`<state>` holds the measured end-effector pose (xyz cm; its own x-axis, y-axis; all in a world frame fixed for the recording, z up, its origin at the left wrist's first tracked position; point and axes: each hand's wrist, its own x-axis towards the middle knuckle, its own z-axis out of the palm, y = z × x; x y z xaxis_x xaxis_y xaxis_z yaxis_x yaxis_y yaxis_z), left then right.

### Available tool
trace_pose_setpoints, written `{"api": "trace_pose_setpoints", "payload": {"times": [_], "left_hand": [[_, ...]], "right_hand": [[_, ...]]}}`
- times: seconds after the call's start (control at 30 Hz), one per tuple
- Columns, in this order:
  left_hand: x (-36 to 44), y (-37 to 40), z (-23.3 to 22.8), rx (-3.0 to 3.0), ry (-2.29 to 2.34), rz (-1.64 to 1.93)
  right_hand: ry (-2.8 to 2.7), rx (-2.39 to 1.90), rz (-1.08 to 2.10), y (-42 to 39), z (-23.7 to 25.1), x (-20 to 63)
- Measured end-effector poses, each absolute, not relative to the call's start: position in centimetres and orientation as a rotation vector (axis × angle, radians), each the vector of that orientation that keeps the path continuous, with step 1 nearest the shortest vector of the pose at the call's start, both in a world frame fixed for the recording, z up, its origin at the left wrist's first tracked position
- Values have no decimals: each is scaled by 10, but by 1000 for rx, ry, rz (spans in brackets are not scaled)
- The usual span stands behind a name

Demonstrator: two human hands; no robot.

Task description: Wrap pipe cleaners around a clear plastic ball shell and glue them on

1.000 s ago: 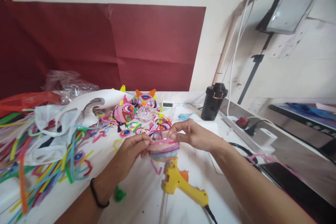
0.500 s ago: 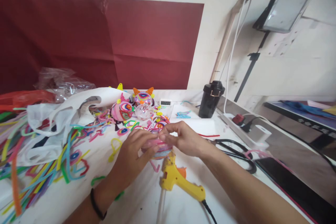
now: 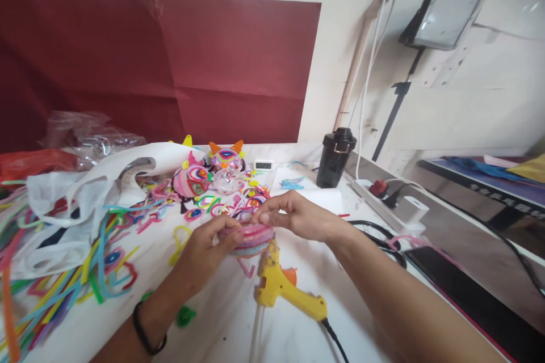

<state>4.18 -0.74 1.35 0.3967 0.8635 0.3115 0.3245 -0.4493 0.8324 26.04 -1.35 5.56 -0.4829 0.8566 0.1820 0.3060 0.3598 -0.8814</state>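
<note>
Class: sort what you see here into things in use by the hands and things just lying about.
In use: left hand, right hand, striped pipe-cleaner dome.

Lying about: yellow glue gun, black tumbler, scissors, loose pipe cleaners, finished figures.

- Soft, even daylight fills the scene; shadows on the white table (image 3: 298,317) are faint.
- A pale glare washes the lamp panel (image 3: 447,5) on the wall.
- Wide-lens distortion bends lines at the edges.
- The near forearms are slightly blurred.
</note>
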Motion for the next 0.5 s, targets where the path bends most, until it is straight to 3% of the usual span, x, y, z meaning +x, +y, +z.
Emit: {"api": "trace_pose_setpoints", "payload": {"times": [0.5], "left_hand": [[41,-7,14,1940,989,949]], "right_hand": [[-1855,-1078,1034,-12,46,245]]}}
